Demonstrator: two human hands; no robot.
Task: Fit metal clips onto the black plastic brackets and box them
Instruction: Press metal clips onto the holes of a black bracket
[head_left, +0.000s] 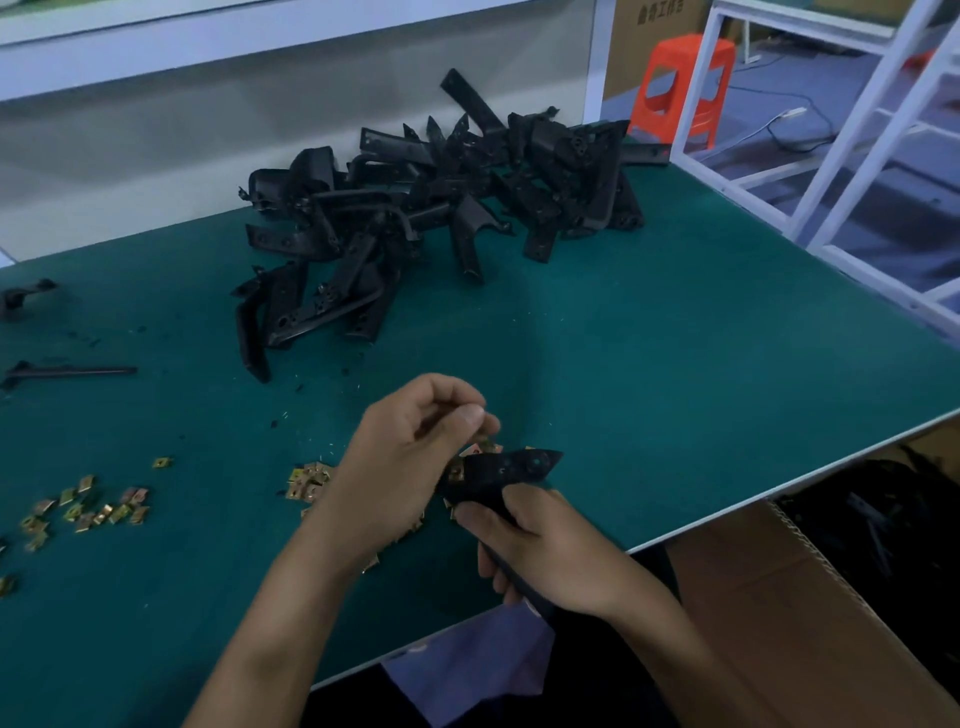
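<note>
My right hand (545, 551) grips the light, stiff bracket (511, 467) low down, while my left hand (415, 457) seems to pinch a small clip (488, 447).

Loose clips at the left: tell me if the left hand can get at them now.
Probably yes. Only bare mat lies between the left hand and those clips, and nothing covers them. Its curled fingers may be pinching something; that is hard to tell.

An orange plastic stool (696, 52) stands beside a white metal frame (887, 88), beyond the green table (675, 338).
</note>
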